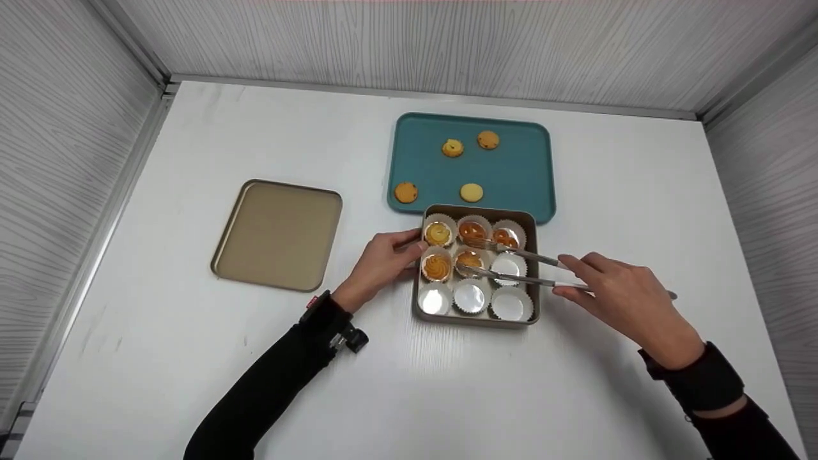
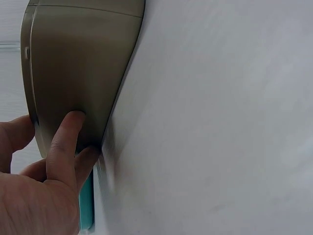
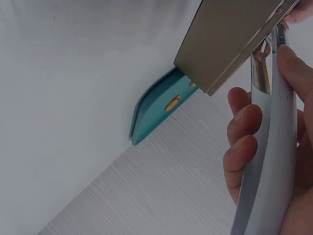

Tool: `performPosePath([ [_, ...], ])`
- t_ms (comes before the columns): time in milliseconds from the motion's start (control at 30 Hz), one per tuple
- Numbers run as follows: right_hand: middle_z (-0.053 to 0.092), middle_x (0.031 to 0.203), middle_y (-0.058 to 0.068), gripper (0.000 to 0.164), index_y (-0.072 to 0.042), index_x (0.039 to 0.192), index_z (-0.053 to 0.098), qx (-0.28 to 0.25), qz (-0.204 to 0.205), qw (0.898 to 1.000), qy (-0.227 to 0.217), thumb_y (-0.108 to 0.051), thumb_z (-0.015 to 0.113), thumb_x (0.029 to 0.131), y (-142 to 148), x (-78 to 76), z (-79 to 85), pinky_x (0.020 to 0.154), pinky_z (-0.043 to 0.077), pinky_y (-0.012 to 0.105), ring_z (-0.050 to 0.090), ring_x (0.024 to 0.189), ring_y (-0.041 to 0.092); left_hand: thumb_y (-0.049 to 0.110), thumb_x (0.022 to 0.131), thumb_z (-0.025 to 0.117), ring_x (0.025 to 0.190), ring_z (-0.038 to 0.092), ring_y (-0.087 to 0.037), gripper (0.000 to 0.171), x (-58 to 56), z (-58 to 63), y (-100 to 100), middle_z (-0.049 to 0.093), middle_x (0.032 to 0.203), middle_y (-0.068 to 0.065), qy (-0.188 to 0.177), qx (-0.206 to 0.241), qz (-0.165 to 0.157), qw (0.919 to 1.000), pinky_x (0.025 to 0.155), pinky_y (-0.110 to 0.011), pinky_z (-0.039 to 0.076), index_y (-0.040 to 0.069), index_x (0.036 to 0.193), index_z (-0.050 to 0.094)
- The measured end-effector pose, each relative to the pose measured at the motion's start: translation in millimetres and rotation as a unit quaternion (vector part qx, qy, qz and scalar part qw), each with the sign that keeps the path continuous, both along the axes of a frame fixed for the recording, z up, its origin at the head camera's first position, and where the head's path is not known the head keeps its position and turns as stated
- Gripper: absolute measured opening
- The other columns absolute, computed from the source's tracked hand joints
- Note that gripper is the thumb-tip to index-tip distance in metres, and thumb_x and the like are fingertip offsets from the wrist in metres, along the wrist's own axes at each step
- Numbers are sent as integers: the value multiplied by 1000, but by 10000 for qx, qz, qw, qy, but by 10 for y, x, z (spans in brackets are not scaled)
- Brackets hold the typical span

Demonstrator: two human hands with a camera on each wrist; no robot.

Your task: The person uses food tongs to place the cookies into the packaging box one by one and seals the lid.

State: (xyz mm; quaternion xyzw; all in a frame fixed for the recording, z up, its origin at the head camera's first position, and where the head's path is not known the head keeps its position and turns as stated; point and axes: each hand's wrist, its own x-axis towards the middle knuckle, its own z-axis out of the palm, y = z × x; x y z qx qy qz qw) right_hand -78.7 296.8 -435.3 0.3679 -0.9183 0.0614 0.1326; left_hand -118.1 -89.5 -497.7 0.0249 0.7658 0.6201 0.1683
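Observation:
A rectangular metal tin (image 1: 476, 321) holds rows of white paper cups, several with cookies inside. My left hand (image 1: 386, 262) holds the tin's left wall, thumb at the rim and fingers against the outside, as the left wrist view shows. My right hand (image 1: 623, 297) grips metal tongs (image 1: 543, 258) with pale handles, reaching in over the tin's right side. Their tips stand apart around the cookie (image 1: 470, 259) in the middle cup; whether they touch it I cannot tell. A swirl cookie (image 1: 437, 268) fills the cup to its left. The front-row cups (image 1: 511, 303) hold no cookies.
Behind the tin lies a teal tray (image 1: 511, 172) bearing several cookies, among them a plain yellow one (image 1: 471, 192) and a darker one (image 1: 406, 192). A flat gold-brown lid or tray (image 1: 279, 236) lies to the left. Grey panels (image 1: 447, 48) border the white table.

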Motion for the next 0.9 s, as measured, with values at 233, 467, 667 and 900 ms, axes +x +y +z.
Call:
performPosePath([
  [233, 66, 85, 7, 63, -5, 122, 73, -206, 22, 9998, 33, -60, 49, 104, 2, -4, -17, 45, 50, 32, 60, 55, 16, 22, 103, 66, 135, 56, -23, 49, -2, 10, 0, 61, 144, -15, 81, -111, 33, 9999, 114, -35, 41, -1, 146, 57],
  [467, 68, 86, 8, 50, -7, 125, 73, -695, -133, 9975, -28, -49, 67, 99, 30, -139, 9, 47, 50, 33, 64, 61, 17, 22, 104, 65, 135, 55, -23, 49, -8, 13, 15, 60, 144, -15, 105, -127, -12, 9999, 115, -34, 40, -1, 146, 56],
  [667, 71, 91, 15, 47, -3, 124, 72, -1037, -526, 9931, -135, -21, 88, 84, 16, -463, 35, 51, 52, 39, 66, 65, 22, 22, 103, 65, 136, 55, -26, 50, -15, 18, 17, 60, 144, -18, 159, -158, -61, 9997, 116, -36, 40, -3, 146, 55],
  [900, 69, 88, 20, 44, 1, 122, 71, -995, -903, 9909, -107, -25, 84, 89, -117, -915, -24, 53, 53, 48, 65, 65, 32, 23, 104, 64, 137, 53, -23, 50, -6, 13, 6, 59, 145, -16, 97, -128, -94, 9998, 115, -36, 40, -2, 147, 55],
])
